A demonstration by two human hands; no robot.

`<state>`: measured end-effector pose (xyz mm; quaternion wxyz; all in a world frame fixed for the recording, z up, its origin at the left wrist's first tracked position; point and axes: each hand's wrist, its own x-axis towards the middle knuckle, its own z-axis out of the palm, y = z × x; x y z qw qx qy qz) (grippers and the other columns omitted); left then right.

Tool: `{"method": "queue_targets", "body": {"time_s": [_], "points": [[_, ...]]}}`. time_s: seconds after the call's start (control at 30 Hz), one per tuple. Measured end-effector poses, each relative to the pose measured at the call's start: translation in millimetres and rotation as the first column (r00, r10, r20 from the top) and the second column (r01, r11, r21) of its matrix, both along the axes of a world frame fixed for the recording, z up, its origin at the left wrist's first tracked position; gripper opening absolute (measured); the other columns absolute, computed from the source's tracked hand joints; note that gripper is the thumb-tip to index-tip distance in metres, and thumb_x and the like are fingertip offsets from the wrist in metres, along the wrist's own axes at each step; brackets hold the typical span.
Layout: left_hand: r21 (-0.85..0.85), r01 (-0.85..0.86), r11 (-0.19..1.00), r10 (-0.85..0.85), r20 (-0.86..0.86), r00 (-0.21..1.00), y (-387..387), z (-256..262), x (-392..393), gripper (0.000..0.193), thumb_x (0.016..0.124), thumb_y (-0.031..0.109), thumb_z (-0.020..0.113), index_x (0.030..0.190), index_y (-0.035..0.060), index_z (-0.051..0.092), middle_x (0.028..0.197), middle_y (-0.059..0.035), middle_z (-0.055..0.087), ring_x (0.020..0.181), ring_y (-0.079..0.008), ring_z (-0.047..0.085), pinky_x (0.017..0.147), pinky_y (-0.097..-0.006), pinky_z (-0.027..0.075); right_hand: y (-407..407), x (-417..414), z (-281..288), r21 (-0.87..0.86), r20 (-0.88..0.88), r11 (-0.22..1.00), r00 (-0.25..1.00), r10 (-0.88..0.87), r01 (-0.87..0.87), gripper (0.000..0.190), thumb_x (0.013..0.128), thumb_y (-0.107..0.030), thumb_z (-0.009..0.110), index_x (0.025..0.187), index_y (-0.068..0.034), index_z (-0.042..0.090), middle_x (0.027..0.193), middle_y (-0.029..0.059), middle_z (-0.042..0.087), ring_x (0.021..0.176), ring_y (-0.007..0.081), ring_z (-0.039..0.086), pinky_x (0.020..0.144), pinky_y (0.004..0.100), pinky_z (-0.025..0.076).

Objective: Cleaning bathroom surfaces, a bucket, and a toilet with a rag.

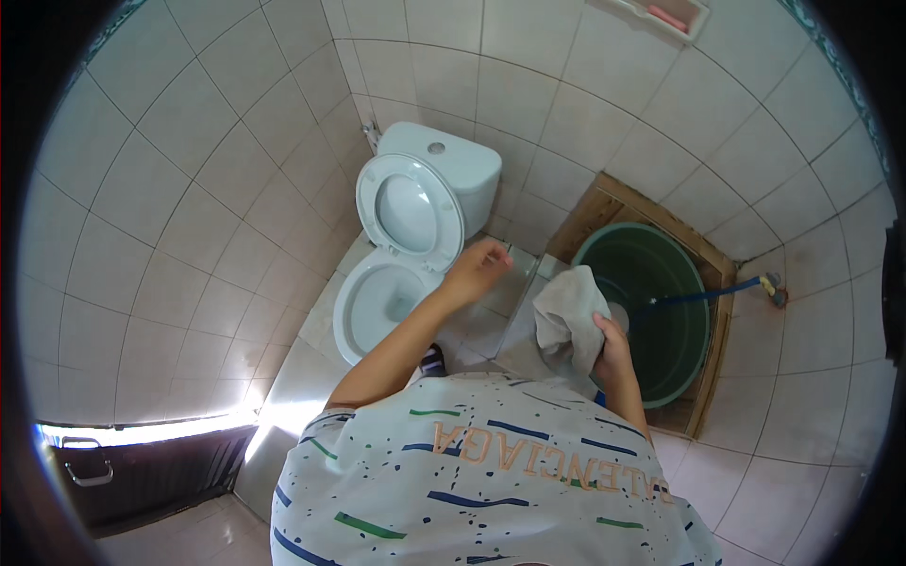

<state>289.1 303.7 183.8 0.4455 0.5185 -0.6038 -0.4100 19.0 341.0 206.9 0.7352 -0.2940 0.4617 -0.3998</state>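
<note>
My right hand [613, 347] grips a crumpled, light grey cloth [570, 311] at its right edge, beside a large green plastic tub [655, 368]. My left hand [481, 267], its fingers curled, is raised near the right edge of the upright toilet seat and lid [453, 205]. Whether it holds anything small cannot be told. The white toilet bowl [348, 311] stands uncovered below my left forearm, with its cistern [485, 170] behind the raised seat. Part of the tub's near left side is hidden by the cloth and my right hand.
A blue hose [732, 289] runs from a wall tap [776, 290] into the tub, which stands inside a wooden frame [723, 325]. A tiled ledge [520, 332] lies between toilet and tub. A soap dish [697, 25] is on the wall; a dark door [156, 477] is at lower left.
</note>
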Motion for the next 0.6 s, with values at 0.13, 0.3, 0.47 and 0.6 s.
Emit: {"method": "queue_targets", "body": {"time_s": [0.13, 0.3, 0.47, 0.6], "points": [[-0.100, -0.155, 0.983, 0.167, 0.132, 0.977, -75.2, -17.3, 88.0, 0.015, 0.076, 0.017, 0.062, 0.083, 0.0056, 0.056, 0.078, -0.0073, 0.057, 0.070, -0.0179, 0.055, 0.065, -0.0285, 0.044, -7.5, 26.8, -24.9, 0.043, 0.101, 0.996, 0.992, -0.079, 0.075, 0.048, 0.082, -0.029, 0.054, 0.121, -0.003, 0.044, 0.116, 0.0100, 0.054, 0.106, 0.0239, 0.051, 0.092, 0.0341, 0.038], [-0.258, -0.272, 0.927, 0.375, 0.623, 0.687, -154.7, -15.5, 178.9, 0.033, 0.072, 0.023, 0.063, 0.100, 0.0091, 0.052, 0.098, -0.0138, 0.053, 0.091, -0.0301, 0.055, 0.075, -0.0403, 0.046, -23.9, 78.9, -36.7, 0.149, 0.278, 0.969, 0.932, -0.233, 0.198, 0.045, 0.085, -0.028, 0.051, 0.122, -0.003, 0.044, 0.115, 0.0087, 0.055, 0.106, 0.0241, 0.051, 0.093, 0.0351, 0.038], [0.206, -0.674, 0.709, 0.374, 0.701, 0.607, -224.2, -13.6, 215.8, 0.071, 0.074, 0.034, 0.059, 0.125, -0.0029, 0.025, 0.098, -0.0182, 0.060, 0.086, -0.0290, 0.062, 0.071, -0.0389, 0.049, -34.4, 127.2, -26.0, 0.141, 0.238, 0.972, 0.947, -0.217, 0.187, 0.041, 0.086, -0.024, 0.051, 0.121, -0.004, 0.045, 0.115, 0.0082, 0.055, 0.106, 0.0227, 0.052, 0.093, 0.0345, 0.038], [0.431, -0.623, 0.653, 0.320, 0.589, 0.742, -238.7, -50.9, 233.2, 0.090, 0.067, 0.034, 0.063, 0.128, -0.0082, 0.013, 0.096, -0.0202, 0.062, 0.084, -0.0303, 0.063, 0.071, -0.0374, 0.050, -34.8, 139.7, -29.8, 0.160, 0.204, 0.965, 0.949, -0.239, 0.209, 0.041, 0.086, -0.024, 0.051, 0.121, -0.003, 0.046, 0.114, 0.0084, 0.056, 0.105, 0.0227, 0.052, 0.093, 0.0347, 0.038]]}}
